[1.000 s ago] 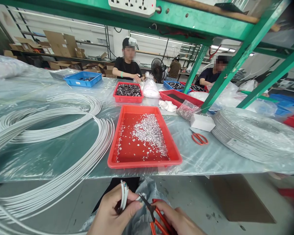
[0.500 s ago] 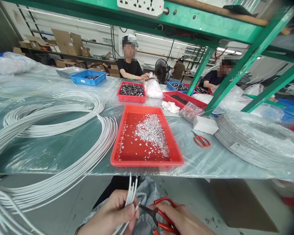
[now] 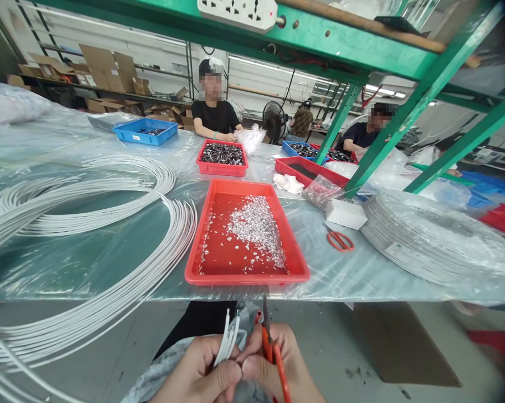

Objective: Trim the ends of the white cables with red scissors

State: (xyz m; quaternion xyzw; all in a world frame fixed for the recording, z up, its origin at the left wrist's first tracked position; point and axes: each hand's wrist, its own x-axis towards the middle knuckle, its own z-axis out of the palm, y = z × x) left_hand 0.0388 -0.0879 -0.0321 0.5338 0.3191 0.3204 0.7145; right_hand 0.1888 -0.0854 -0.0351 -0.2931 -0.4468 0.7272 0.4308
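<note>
Low in the head view, below the table edge, my left hand (image 3: 197, 372) is closed round a small bundle of white cable ends (image 3: 228, 337) that stick up between thumb and fingers. My right hand (image 3: 273, 366) presses against it, wrapped round red-handled scissors (image 3: 270, 341) whose closed blades point straight up. Just beyond both hands sits a red tray (image 3: 202, 246) scattered with small silvery bits (image 3: 256, 226).
Large loops of white cable (image 3: 88, 224) cover the table's left. A wrapped cable coil (image 3: 429, 238), spare red scissors (image 3: 340, 240) and a white box (image 3: 345, 212) lie right. Two persons sit across behind red and blue trays. A green frame post (image 3: 387, 126) slants at right.
The scissors have swung from pointing left at the cable ends to standing upright, blades shut. My right hand has moved in against my left. The cable ends stay in my left hand.
</note>
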